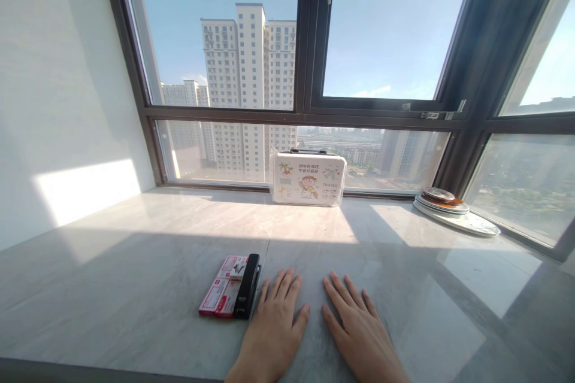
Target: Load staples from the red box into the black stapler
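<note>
My left hand (274,326) lies flat, palm down, on the grey marble sill (135,275), fingers stretched out and holding nothing. My right hand (357,326) rests flat beside it, fingers spread, also holding nothing. Just left of my left hand lies a black stapler (248,285), close to the fingers but apart from them. The stapler sits against red-and-white staple boxes (221,294) on its left.
A white case printed with cartoon figures (308,179) stands against the window at the back centre. A stack of plates (449,206) lies at the back right. The dark window frame (305,111) runs behind; a white wall (54,102) closes the left side.
</note>
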### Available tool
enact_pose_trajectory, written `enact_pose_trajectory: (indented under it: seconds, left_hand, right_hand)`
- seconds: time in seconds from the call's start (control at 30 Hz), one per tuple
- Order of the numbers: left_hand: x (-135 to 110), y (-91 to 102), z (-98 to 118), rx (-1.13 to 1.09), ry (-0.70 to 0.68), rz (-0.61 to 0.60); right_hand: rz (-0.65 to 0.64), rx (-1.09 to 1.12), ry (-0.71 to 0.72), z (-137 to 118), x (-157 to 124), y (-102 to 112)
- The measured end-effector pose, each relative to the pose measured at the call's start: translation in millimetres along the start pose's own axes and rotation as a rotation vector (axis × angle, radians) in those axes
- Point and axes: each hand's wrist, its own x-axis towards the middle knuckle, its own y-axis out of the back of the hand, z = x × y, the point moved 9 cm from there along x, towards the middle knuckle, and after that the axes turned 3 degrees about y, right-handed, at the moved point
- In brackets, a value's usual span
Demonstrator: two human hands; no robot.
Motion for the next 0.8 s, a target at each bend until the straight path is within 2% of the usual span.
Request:
enact_pose_trajectory:
  seconds: [0.33, 0.67, 0.73, 0.8]
  left_hand:
    - [-1, 1.7, 1, -0.002, -0.001, -0.012]
    - [-2, -1.8, -1, 0.049, -0.032, 0.037]
    - [-3, -1.8, 0, 0.076, -0.059, 0.057]
    - [-5, -2.7, 2, 0.106, -0.094, 0.084]
  right_hand:
    - [0.001, 0.0, 0.001, -1, 1, 0]
    - [0.017, 0.066, 0.015, 5, 2, -5]
    - [0.037, 0.111, -0.031, 6, 5, -1]
    - [0.075, 0.197, -0.085, -4, 10, 6]
